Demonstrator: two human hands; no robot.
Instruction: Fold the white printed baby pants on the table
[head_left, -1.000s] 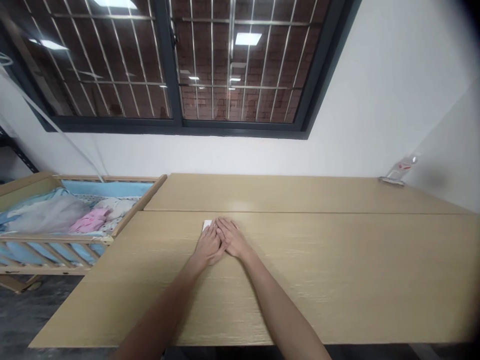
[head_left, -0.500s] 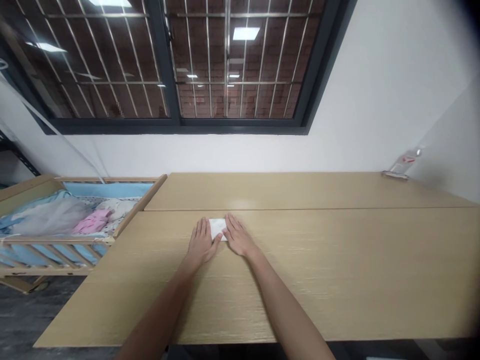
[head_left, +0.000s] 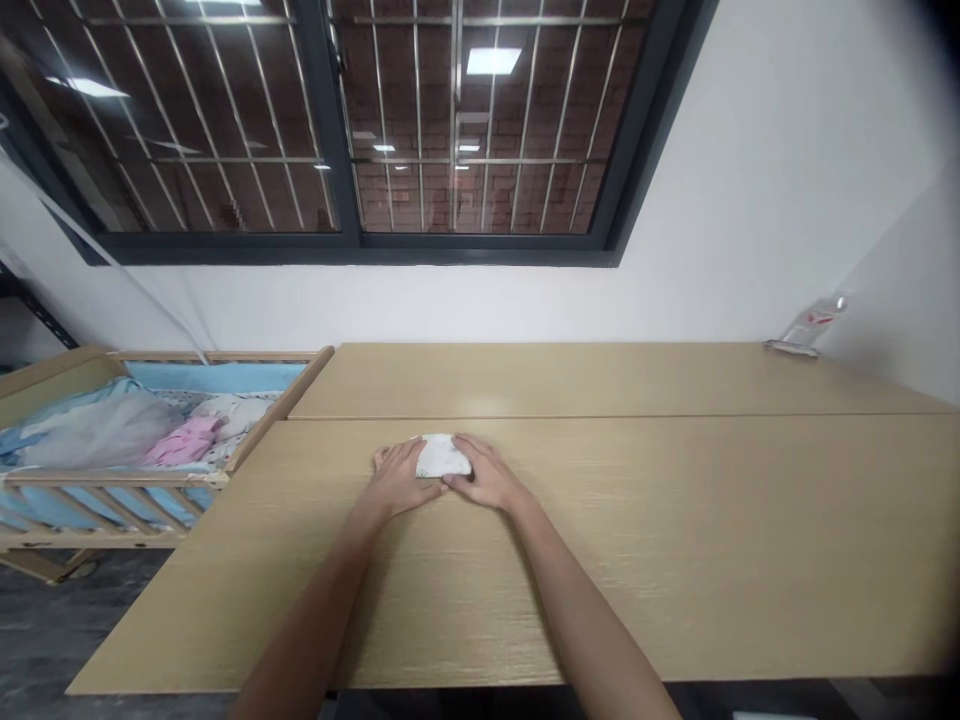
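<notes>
While a pale wall (head_left: pixel 750 180) rises behind everything, a broad wood-grained tabletop (head_left: pixel 675 560) fills most of the space below it, a straight seam running across toward its far edge. Above the table, set in the wall, is a dark-framed window (head_left: pixel 480 248), with metal bars crossing in front of brickwork and bright lights showing in the glass. To the left, just beside the table, stands a wooden cot (head_left: pixel 112 481) with a slatted side and blue lining; in it lie a heap of sheer whitish cloth (head_left: pixel 105 435) and, next to that, a smaller pink cloth (head_left: pixel 186 440). Both bare forearms reach in from the near edge to the middle-left of the table. The left hand (head_left: pixel 397 482) curves inward, its fingers and thumb closed on the left end of a small white folded piece (head_left: pixel 442 455); the right hand (head_left: pixel 487 474) pinches the right end, fingers at the far corner, thumb at the near one. At the far right corner of the table, well apart from the hands, leans a clear packet or bottle (head_left: pixel 814 322), too blurred to name. The white folded piece sits between the two hands, just short of the seam; whether it touches the wood cannot be told.
</notes>
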